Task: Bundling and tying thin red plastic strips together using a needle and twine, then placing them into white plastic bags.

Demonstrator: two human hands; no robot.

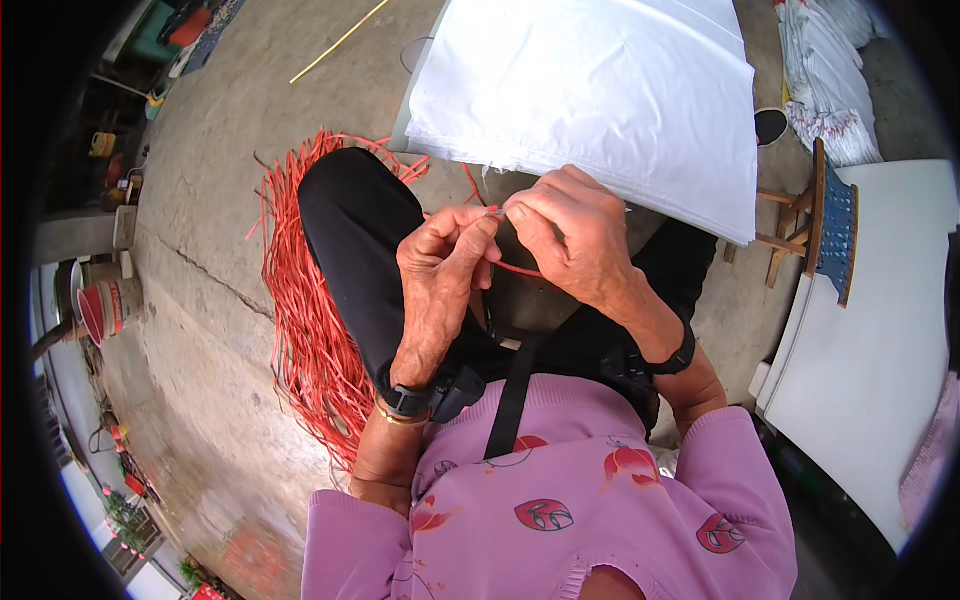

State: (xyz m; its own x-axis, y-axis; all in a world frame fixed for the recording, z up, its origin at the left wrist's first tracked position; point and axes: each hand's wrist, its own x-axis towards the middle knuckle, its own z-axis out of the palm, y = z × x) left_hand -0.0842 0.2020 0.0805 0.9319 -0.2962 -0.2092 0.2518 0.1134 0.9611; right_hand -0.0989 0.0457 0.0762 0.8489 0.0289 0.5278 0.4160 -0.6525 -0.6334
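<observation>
My left hand point(445, 262) is closed in a pinch on the end of a red strip point(518, 269). The strip hangs in a loop below the fingers toward my right hand. Close against the left fingertips, my right hand point(578, 238) pinches a thin, pale, needle-like piece; most of it is hidden by the fingers. Both hands are raised above my lap, between my knees. Just beyond them lies a stack of white sheets or sacks point(590, 90) with a frayed near edge.
A large bundle of red strips point(312, 330) lies on the concrete floor beside my left leg. To the right stand a small wooden stool with a blue woven seat point(835, 225) and a white panel point(880, 330). More white sacks point(825, 70) lie at the far right. A thin stick point(338, 42) lies at the far left.
</observation>
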